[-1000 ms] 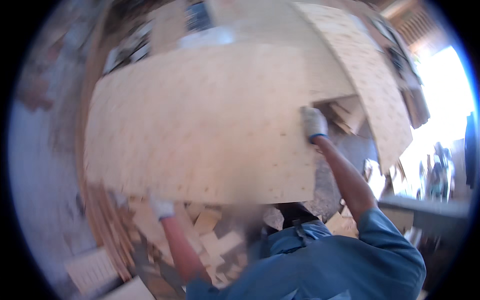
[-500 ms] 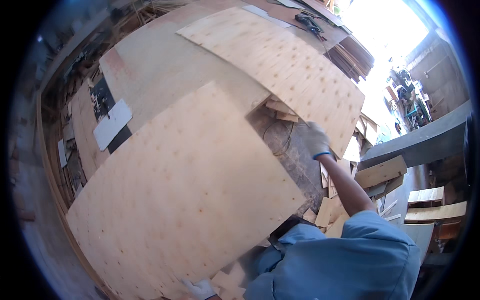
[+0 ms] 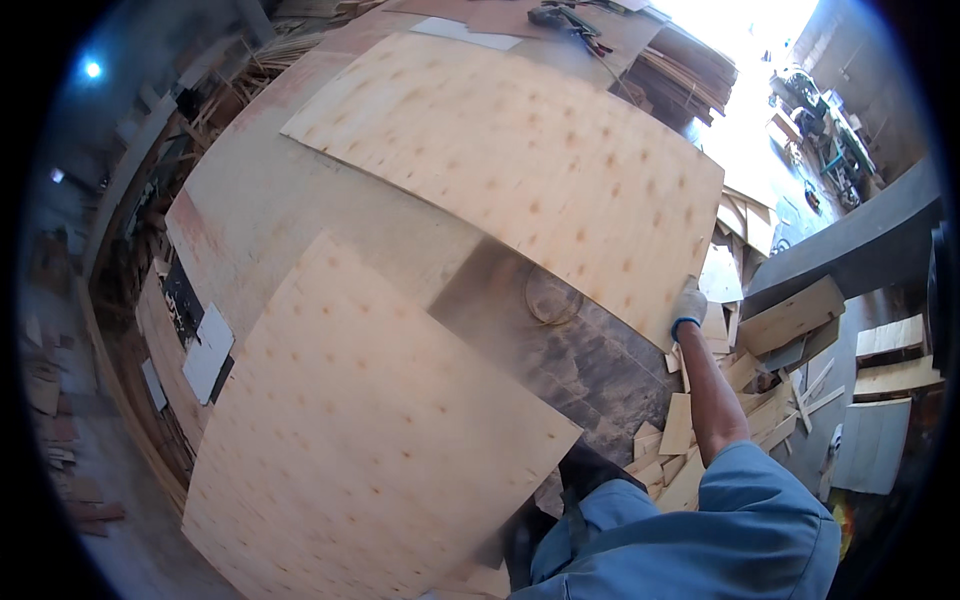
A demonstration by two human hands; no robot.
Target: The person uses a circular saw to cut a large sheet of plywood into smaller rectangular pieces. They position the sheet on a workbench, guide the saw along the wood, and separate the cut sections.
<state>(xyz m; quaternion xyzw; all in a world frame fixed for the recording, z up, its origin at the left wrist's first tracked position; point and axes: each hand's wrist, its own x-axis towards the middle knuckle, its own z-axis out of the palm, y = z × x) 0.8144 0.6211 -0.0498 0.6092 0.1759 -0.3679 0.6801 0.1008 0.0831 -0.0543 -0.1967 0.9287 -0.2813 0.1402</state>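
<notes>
Evidently the weak point is control of the wide, pale, knot-speckled far plywood sheet (image 3: pixel 530 165), which lies slantwise over a dull beige board surface (image 3: pixel 340 215), its right end reaching past that support. The right hand (image 3: pixel 689 308), in an off-white glove with a blue cuff, seems to grasp the sheet at its near right corner; the fingers underneath are hidden, so how firmly I cannot tell. The left hand is out of view, and its state cannot be told. A one-handed pull at this corner could make the sheet swivel or bow, and a shallow grip could let the edge slip. Its far edge lies near a dark handheld power tool (image 3: pixel 565 20), which a swing could knock. Closer in, the pale, knotted near plywood sheet (image 3: pixel 380 430) points a corner toward the person's legs, so a step could bump it. Loose, flat wooden offcuts (image 3: pixel 680 425) beside the legs could spoil footing.
</notes>
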